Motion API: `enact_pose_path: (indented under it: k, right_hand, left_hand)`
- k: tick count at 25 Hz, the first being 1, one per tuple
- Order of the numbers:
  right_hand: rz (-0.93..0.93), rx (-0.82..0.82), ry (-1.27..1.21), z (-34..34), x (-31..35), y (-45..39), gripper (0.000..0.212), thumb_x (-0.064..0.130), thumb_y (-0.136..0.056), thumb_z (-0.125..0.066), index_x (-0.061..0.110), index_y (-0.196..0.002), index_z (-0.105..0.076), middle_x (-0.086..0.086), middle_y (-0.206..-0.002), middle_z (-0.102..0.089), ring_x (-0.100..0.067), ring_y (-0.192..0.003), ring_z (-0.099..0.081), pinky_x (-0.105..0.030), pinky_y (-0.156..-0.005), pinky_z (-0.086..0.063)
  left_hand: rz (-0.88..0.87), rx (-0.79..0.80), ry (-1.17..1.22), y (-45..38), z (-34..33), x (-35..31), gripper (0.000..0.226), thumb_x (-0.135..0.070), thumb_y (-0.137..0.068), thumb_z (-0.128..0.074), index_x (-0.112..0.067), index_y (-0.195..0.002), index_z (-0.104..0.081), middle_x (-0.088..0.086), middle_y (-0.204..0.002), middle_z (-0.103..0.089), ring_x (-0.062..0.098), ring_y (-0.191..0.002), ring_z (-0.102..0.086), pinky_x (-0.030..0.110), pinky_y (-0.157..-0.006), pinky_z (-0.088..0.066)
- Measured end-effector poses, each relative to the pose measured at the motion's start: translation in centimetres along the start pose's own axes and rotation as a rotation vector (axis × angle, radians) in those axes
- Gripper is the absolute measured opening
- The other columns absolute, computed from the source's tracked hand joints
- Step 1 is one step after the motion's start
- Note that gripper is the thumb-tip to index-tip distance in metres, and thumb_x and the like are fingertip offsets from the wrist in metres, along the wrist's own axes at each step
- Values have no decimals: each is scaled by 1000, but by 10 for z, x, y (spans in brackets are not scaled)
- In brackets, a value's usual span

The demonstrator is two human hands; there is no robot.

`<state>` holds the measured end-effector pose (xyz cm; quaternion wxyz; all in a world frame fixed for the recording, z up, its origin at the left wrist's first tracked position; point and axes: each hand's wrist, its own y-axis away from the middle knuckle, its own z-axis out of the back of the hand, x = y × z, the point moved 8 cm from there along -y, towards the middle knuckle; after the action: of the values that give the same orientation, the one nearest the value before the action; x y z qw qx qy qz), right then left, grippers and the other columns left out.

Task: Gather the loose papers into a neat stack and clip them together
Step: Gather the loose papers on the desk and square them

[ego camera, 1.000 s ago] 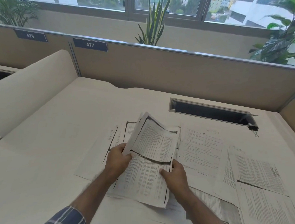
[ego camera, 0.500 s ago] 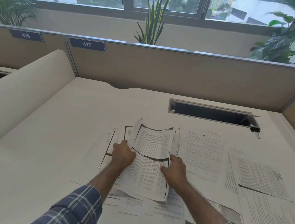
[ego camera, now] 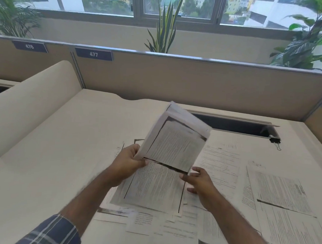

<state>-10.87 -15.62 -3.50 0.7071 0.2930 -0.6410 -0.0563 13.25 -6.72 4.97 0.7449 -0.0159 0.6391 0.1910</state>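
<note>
So half a second ago the bundle of papers (ego camera: 165, 164) was being pressed flat on the desk (ego camera: 49, 163); now it's lifted and tilted up near the middle, blurred by motion. It's gripped at its left edge by the left hand (ego camera: 127, 164), while the right hand (ego camera: 200, 180) is relaxed, fingers just touching the right edge. More loose sheets (ego camera: 282, 197) are still spread toward the right edge, and the binder clip (ego camera: 275, 140) sits untouched near the far right corner, so gathering is probably only partly done.

Motion-blurred held sheets (ego camera: 171, 150) (text unreadable)
</note>
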Motion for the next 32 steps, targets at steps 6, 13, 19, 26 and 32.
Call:
enact_pose_path:
  k: [6,13,19,26,32]
  right_hand:
    - [222,343,-127,6,57,39,53,8,-72,-80,5,-121,-63,-15,-118,-71,-33,-112,-67,-50,-94,-53]
    - [451,163,25,31,94,71,25,1,-77,-76,15,-97,-74,-6,-99,-77,-27,-99,-71,-42,-82,-60]
    - [512,179,80,54,107,85,43,14,-67,-84,14,-109,-70,-9,-105,-74,-25,-98,-72,-44,-80,-61]
    - [478,93,107,59,84,83,29,3,-80,-75,22,-101,-69,-6,-102,-73,-26,-98,-70,-43,-79,-62]
    - [507,36,95,60,66,81,26,4,-81,-75,25,-96,-71,-2,-97,-75,-17,-92,-72,-27,-72,-60]
  left_hand:
    - [-143,201,113,26,-25,-35,38,-9,-79,-74,-12,-115,-65,1,-104,-76,22,-100,-73,32,-77,-61]
    - [-271,58,131,32,-37,-55,28,-4,-81,-76,-25,-99,-73,-1,-98,-77,18,-97,-73,32,-75,-63]
    - [-298,190,183,37,-51,-58,45,-13,-70,-80,-8,-113,-70,12,-109,-75,24,-102,-73,30,-78,-61]
    - [-201,105,148,40,-82,-36,28,-4,-84,-73,-21,-106,-72,2,-105,-77,18,-100,-73,36,-82,-62]
    - [-173,-9,170,41,-84,-18,25,-14,-85,-74,-22,-109,-72,0,-102,-77,18,-98,-73,29,-75,-61]
